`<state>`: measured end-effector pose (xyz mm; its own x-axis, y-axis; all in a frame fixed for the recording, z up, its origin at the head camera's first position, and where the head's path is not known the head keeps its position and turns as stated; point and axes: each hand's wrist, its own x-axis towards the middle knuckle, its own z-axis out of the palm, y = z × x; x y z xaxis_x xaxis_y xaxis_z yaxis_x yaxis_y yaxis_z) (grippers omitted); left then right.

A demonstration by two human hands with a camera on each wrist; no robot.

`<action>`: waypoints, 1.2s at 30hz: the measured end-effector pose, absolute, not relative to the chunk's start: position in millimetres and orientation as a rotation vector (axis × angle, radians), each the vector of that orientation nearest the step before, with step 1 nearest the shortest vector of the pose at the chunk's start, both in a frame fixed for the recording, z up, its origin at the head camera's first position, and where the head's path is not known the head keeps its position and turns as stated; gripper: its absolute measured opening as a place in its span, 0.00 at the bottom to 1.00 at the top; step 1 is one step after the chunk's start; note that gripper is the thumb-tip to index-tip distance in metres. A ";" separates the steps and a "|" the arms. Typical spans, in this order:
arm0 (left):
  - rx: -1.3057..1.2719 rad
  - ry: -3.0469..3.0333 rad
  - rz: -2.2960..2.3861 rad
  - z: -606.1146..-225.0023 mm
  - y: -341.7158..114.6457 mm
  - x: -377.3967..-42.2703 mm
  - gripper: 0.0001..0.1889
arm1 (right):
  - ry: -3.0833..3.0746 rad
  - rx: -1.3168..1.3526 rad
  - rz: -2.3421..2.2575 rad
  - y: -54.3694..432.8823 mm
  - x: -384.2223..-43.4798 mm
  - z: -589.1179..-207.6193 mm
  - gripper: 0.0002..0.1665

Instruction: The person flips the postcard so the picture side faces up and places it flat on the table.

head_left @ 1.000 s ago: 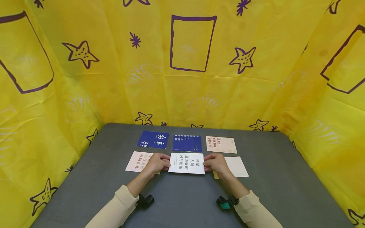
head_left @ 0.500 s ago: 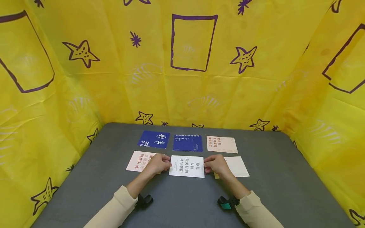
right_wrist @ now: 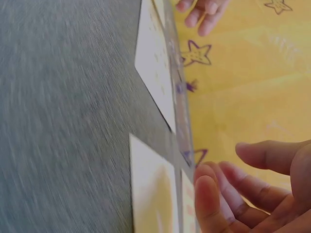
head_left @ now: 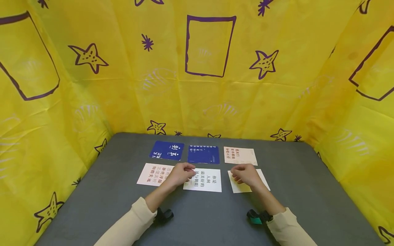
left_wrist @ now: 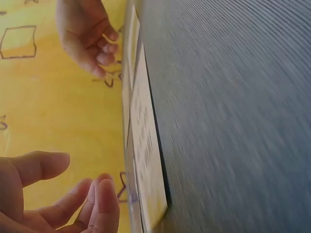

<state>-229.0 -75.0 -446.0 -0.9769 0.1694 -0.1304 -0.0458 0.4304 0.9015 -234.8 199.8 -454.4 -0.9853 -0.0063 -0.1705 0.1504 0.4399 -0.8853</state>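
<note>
A white card (head_left: pixel 207 184) with dark printed characters lies on the grey table, in the middle of the front row of cards. My left hand (head_left: pixel 181 173) is raised over its left edge, fingers loosely bent and holding nothing. In the left wrist view the thumb and fingertips (left_wrist: pixel 108 196) of that hand stand apart. My right hand (head_left: pixel 246 175) hovers above the cream card (head_left: pixel 260 177) at the front right and covers part of it. The right wrist view shows its thumb (right_wrist: pixel 257 154) apart from the fingers, with nothing between them.
A pink card (head_left: pixel 150 173) with red characters lies at the front left. Behind stand two blue cards, the left one (head_left: pixel 167 150) and the middle one (head_left: pixel 203 155), and a peach card (head_left: pixel 246 156). Yellow patterned cloth (head_left: pixel 197 95) encloses the grey table (head_left: pixel 203 222) at back and sides.
Both hands have let go of the white card, now flat on the table after being lowered slightly toward me. The hands have risen, the right one moving rightward over the cream card.
</note>
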 end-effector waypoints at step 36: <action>0.023 1.986 1.615 -445.8 42.1 -230.8 0.17 | 2.858 0.025 -0.785 294.0 -222.0 -435.1 0.28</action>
